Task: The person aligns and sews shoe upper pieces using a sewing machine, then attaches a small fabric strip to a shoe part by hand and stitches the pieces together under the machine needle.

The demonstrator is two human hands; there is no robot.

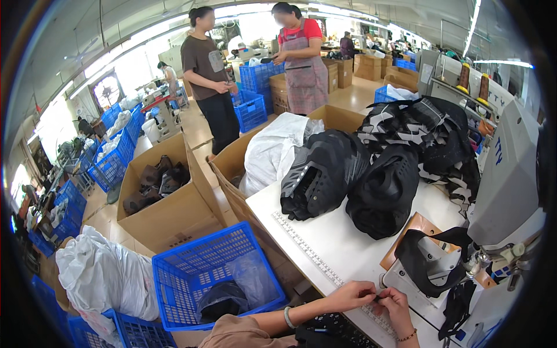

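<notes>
A person's left hand [355, 296] and right hand [398, 312] meet over the near edge of a white surface [325, 233], the fingertips of both pinched together on a small dark piece [380, 298], its exact shape too small to make out. A pale bangle [288, 317] circles the left wrist, a beaded bracelet [408, 336] the right. A ruler strip [310, 255] runs along the edge of the surface, passing beneath the hands.

Just beyond the hands, a looped black band [413, 255] hangs about the arm of a grey sewing machine [503, 180], which rises to their right. Farther ahead sit two bundles of black shoe uppers [325, 174], with a heap of black-and-grey patterned pieces [420, 127] behind.

To the left of the hands, below the surface, a blue basket [200, 254] holds a dark item [222, 298] in clear plastic. Beyond it stands a cardboard box [168, 223] of brown-and-black pieces [159, 181]. Well ahead of the hands, two people [212, 78] stand facing each other, one in a checked apron [306, 81].
</notes>
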